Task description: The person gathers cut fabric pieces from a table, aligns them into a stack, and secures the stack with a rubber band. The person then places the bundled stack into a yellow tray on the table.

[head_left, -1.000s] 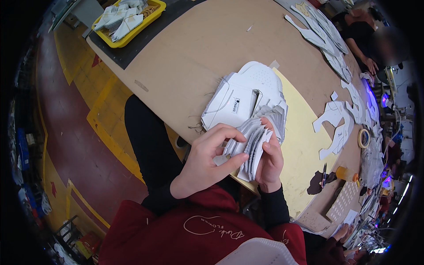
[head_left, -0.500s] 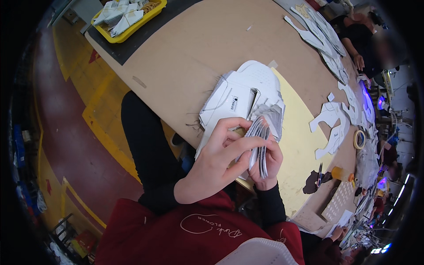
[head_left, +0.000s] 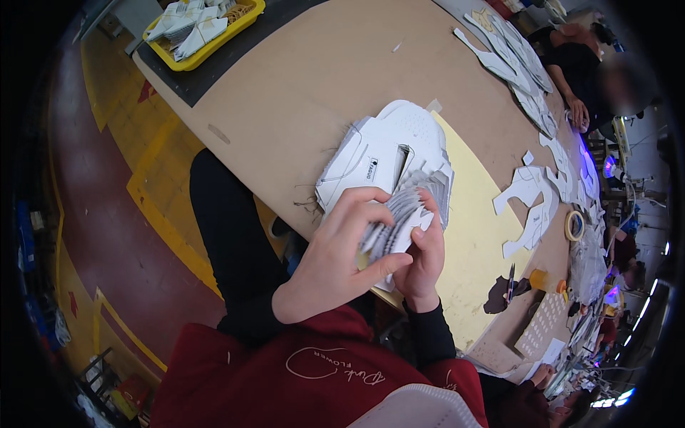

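Note:
My left hand (head_left: 341, 257) and my right hand (head_left: 425, 258) both grip a fanned stack of white cut pieces (head_left: 404, 214), held on edge just above the near edge of the brown worktable (head_left: 300, 78). The left thumb and fingers pinch the stack's near side; the right hand cups it from below and behind. Just beyond the stack, a pile of larger white cut shapes (head_left: 385, 146) lies flat on the table, partly on a pale yellow mat (head_left: 477, 235).
A yellow tray (head_left: 203, 28) of white pieces sits at the table's far left corner. Loose white cut shapes (head_left: 531, 203), a tape roll (head_left: 574, 225) and a dark piece (head_left: 499, 296) lie to the right. Other people work at the far right (head_left: 578, 64) and lower right (head_left: 542, 374).
Both hands stay on the stack. The left fingers have shifted along the pieces, fanning them a little differently; the view has tilted slightly.

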Demonstrator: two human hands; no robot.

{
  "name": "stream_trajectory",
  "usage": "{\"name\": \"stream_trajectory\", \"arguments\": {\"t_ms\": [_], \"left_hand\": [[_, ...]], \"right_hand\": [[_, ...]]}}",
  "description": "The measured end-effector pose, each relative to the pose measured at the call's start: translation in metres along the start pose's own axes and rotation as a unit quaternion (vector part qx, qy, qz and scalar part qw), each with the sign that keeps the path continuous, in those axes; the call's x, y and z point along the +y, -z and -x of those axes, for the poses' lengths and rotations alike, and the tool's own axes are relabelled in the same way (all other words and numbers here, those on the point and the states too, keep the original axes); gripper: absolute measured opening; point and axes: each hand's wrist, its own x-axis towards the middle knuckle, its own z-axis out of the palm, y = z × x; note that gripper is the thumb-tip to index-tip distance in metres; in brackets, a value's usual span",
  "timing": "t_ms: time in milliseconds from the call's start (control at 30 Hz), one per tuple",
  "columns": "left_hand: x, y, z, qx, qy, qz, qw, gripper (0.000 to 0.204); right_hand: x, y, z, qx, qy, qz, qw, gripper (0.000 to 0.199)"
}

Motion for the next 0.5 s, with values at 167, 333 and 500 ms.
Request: {"name": "stream_trajectory", "arguments": {"t_ms": [167,333,500], "left_hand": [[-0.013,-0.002,0.003,0.003,0.086,0.034,0.996,0.049],[-0.019,0.012,0.002,-0.037,0.081,-0.015,0.996,0.04],[-0.032,0.017,-0.007,-0.011,0.105,-0.095,0.99,0.034]], "right_hand": [[0.015,0.005,0.004,-0.074,0.132,0.269,0.951,0.057],[0.002,-0.002,-0.004,-0.11,0.215,0.582,0.777,0.054],[-0.021,0.019,-0.01,0.053,0.328,0.621,0.71,0.066]]}}
